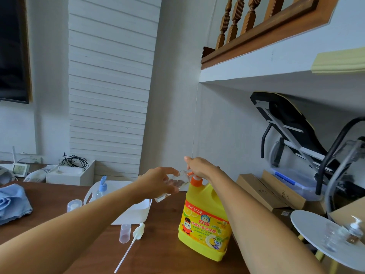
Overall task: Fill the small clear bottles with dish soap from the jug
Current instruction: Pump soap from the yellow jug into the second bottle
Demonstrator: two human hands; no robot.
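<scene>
Forearms out front, yellow 白猫 jug (pixel 203 220) sits right under the right hand (pixel 199 167)
Label reads 柠檬红茶洗洁精 and "127克". Right hand curls over the pump (pixel 195 179); left hand (pixel 158 180) grips a small clear bottle (pixel 175 182), tilted against the spout.

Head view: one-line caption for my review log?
Left hand holds a small clear bottle tilted at the pump of the yellow jug; right hand rests on the pump.

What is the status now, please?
Left hand grips clear bottle, tilted at pump. Right hand on pump; yellow jug upright. Nothing in the way.
</scene>
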